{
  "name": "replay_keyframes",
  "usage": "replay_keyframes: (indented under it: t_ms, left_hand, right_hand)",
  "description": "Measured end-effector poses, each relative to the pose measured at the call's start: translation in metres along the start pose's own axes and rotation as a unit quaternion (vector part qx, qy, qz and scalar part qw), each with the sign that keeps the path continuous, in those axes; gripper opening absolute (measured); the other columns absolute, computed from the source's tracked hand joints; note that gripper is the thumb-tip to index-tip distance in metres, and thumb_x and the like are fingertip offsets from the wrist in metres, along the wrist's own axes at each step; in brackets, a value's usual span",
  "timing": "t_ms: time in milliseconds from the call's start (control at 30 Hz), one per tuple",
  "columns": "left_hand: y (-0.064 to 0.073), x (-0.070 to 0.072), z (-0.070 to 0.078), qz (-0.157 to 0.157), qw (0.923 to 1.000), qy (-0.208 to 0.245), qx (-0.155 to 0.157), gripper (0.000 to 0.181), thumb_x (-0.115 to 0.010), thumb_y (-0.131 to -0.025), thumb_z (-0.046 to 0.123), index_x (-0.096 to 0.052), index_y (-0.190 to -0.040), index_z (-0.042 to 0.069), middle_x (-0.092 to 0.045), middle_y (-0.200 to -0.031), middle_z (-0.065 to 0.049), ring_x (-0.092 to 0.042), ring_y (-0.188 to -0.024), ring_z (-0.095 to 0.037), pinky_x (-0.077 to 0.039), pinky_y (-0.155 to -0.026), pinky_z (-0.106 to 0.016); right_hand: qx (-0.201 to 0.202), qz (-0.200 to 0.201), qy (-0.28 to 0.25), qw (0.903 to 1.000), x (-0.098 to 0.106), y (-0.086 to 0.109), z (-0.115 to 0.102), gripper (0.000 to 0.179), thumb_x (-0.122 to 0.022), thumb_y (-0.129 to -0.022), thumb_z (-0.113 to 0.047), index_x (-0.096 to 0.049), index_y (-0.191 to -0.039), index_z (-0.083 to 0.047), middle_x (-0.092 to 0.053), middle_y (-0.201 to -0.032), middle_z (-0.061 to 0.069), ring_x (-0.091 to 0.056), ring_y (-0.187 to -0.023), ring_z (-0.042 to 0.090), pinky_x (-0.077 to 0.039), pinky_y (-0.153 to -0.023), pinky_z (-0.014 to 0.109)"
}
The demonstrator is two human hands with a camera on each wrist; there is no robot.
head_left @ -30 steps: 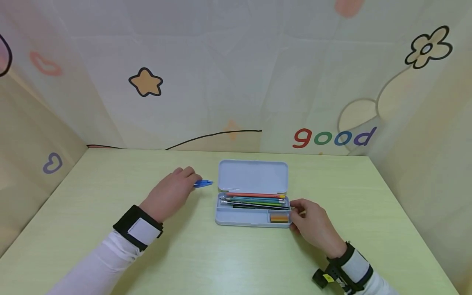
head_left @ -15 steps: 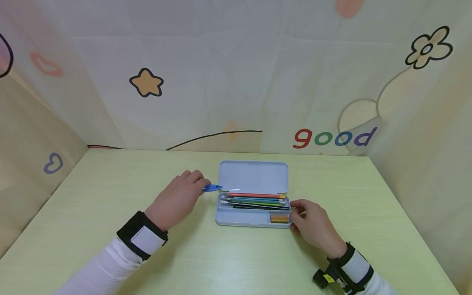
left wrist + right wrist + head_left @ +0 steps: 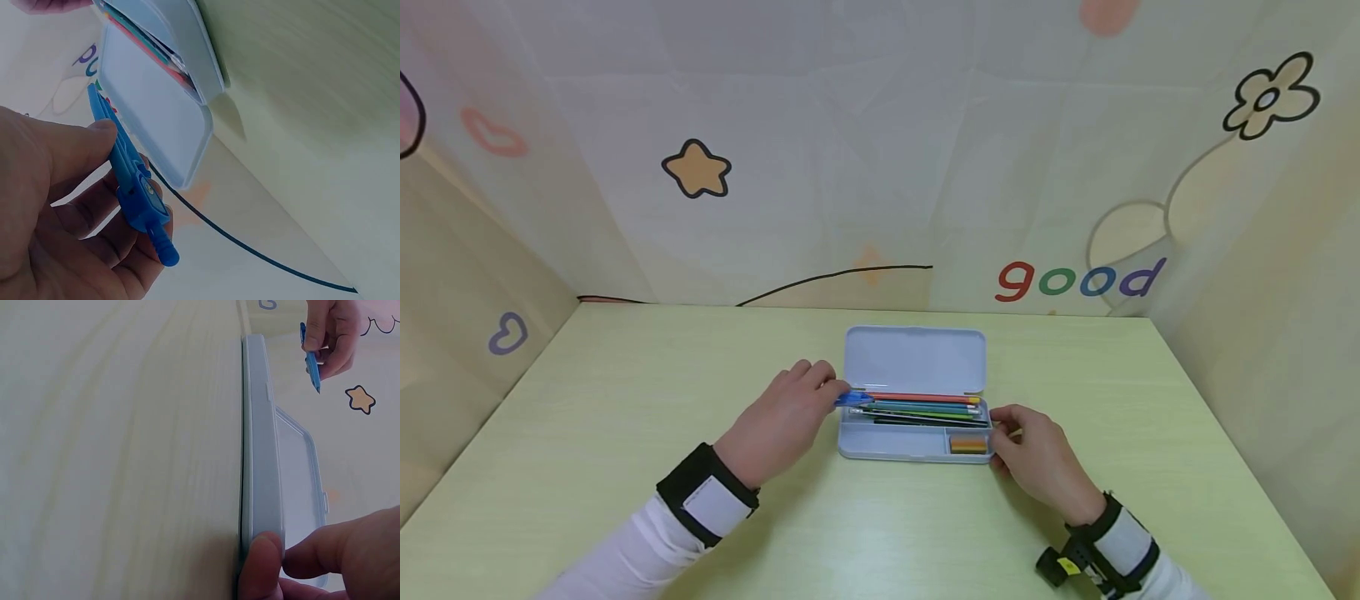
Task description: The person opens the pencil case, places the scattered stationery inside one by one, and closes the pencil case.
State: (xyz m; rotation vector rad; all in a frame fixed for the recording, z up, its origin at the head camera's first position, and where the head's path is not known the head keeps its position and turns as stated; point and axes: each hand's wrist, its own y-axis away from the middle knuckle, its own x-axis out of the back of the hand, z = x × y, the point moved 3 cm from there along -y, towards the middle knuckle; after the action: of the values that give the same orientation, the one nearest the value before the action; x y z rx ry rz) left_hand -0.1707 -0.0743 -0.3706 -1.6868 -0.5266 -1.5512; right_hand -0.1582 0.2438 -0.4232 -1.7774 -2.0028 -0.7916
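My left hand (image 3: 786, 425) pinches a blue drawing compass (image 3: 142, 194) between thumb and fingers, its legs folded together. In the head view the compass is over the left end of a pale blue pencil case (image 3: 891, 444), whose lid (image 3: 914, 358) stands open at the back. Several pencils (image 3: 925, 407) lie side by side in the case's long rear compartment. A small orange-brown block (image 3: 967, 445) sits in its front right compartment. At the case's right end, my right hand (image 3: 1037, 457) holds the wall between thumb and fingers, as the right wrist view (image 3: 262, 565) also shows.
The case rests on a pale wooden table (image 3: 880, 533), toward its back edge. Behind it hangs a printed cloth (image 3: 820, 183) with a star, a flower and the word "good". More cloth encloses both sides.
My left hand has moved right and toward me, carrying the compass from beside the lid to above the case's left end. The right hand and the case have stayed in place.
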Motion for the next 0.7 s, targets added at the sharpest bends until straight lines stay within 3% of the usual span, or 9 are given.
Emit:
replay_keyframes:
  t_ms: [300, 700]
  left_hand:
    - [0.0, -0.006, 0.014, 0.014, 0.9989, -0.003, -0.044, 0.04, -0.072, -0.09, -0.013, -0.071, -0.125, 0.006, -0.062, -0.109, -0.007, -0.056, -0.096, -0.025, -0.052, -0.083, -0.037]
    - [-0.003, -0.013, 0.027, 0.008, 0.9981, -0.01, -0.06, 0.033, -0.075, -0.092, -0.01, -0.073, -0.12, 0.007, -0.063, -0.109, -0.007, -0.055, -0.095, -0.023, -0.051, -0.083, -0.035]
  right_hand:
    - [0.003, 0.001, 0.003, 1.0, 0.0, 0.0, 0.0, 0.035, -0.058, -0.105, -0.009, -0.06, -0.136, 0.007, -0.065, -0.103, 0.012, -0.063, -0.074, 0.019, -0.055, -0.061, 0.027]
    - [-0.006, 0.003, 0.001, 1.0, 0.0, 0.001, 0.0, 0.035, -0.058, -0.104, -0.008, -0.061, -0.135, 0.006, -0.065, -0.102, 0.013, -0.064, -0.075, 0.02, -0.056, -0.063, 0.027]
